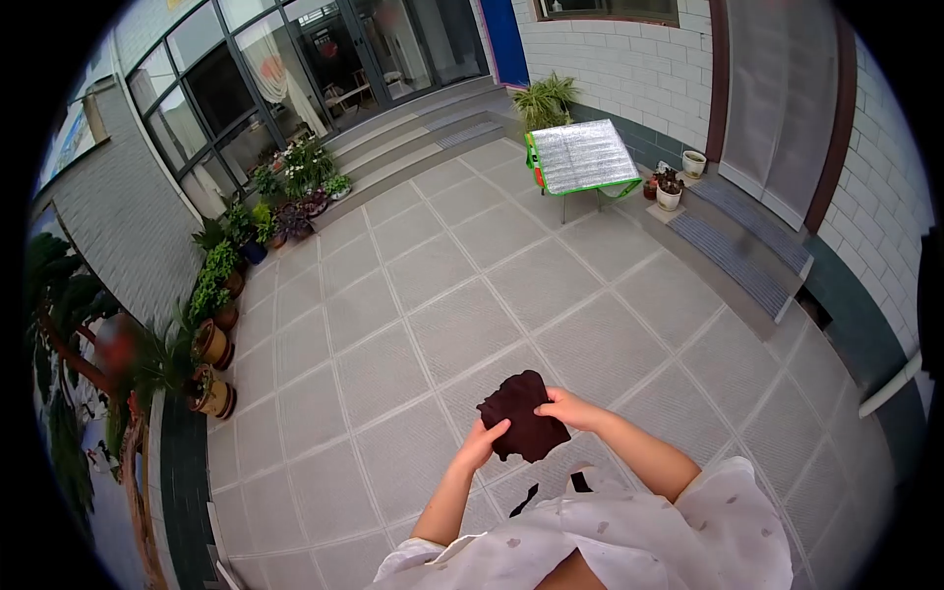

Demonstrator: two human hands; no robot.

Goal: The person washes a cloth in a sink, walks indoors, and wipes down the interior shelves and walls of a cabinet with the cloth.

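A dark maroon cloth (524, 417), bunched with uneven edges, is held up in front of my body between both hands. My left hand (479, 443) grips its lower left edge, with the thumb on top of the fabric. At the upper right edge, my right hand (568, 408) pinches the cloth, thumb over it. The fingers under the cloth are hidden on both sides.
Potted plants (218, 280) line the left wall. Ahead are wide steps (393, 157) below glass doors. A small table with a silver cover (582, 157) stands at the back right, near flowerpots (669, 194) and side steps (728, 251). Grey tiles (433, 275) pave the ground.
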